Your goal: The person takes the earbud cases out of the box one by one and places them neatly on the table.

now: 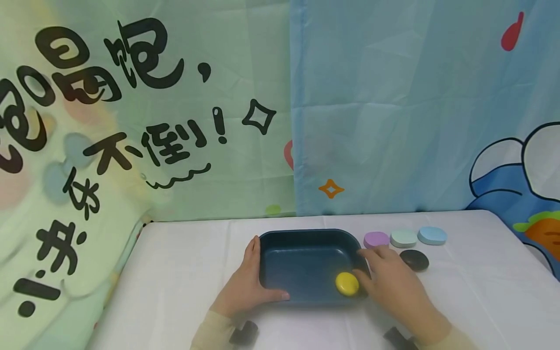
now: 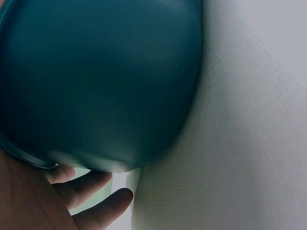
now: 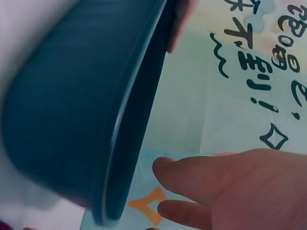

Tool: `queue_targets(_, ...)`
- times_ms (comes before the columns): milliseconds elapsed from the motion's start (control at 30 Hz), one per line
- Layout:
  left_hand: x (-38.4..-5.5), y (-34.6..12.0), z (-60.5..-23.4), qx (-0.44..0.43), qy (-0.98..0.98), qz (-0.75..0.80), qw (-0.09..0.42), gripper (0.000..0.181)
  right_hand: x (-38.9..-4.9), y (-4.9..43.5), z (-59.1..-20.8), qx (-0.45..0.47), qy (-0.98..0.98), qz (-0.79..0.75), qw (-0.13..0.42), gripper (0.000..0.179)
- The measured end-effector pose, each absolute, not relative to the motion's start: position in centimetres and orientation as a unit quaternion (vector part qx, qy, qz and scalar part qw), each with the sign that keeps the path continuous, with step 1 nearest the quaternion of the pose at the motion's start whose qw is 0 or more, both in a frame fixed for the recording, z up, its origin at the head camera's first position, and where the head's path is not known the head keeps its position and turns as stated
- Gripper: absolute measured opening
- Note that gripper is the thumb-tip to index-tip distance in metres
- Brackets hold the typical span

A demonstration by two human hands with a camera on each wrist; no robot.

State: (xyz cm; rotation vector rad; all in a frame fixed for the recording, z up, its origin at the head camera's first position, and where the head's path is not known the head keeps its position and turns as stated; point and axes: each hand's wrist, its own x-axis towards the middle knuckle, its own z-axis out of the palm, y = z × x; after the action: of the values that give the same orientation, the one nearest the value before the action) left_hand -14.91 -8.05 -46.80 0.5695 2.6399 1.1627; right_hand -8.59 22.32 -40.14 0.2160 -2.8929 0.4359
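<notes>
A dark blue rectangular tray [image 1: 299, 272] with rounded corners sits on the table in the head view. My left hand [image 1: 247, 284] grips its left end, thumb over the front rim and fingers along the side. In the left wrist view those fingers [image 2: 96, 189] lie against the tray's outer wall. Inside the tray, near its front right corner, is a yellow round piece [image 1: 347, 284]. My right hand [image 1: 391, 279] hovers at the right rim, fingers loosely extended, thumb close to the yellow piece. The right wrist view shows these fingers [image 3: 192, 175] apart from the tray wall, holding nothing.
Right of the tray on the white tablecloth [image 1: 183, 262] lie a purple disc [image 1: 376, 239], a pale green disc [image 1: 403, 238], a blue disc [image 1: 432, 235] and a black disc [image 1: 414, 260]. Behind the table hangs a printed curtain [image 1: 380, 107].
</notes>
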Motion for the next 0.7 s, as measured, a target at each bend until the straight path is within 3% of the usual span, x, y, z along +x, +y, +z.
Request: queue_targets(700,-14.9,-8.0,-46.7,0.189,0.896,0.390,0.102,0.139,-10.3,18.9,-40.7,0.103,-0.987,0.121,0.025,0.052)
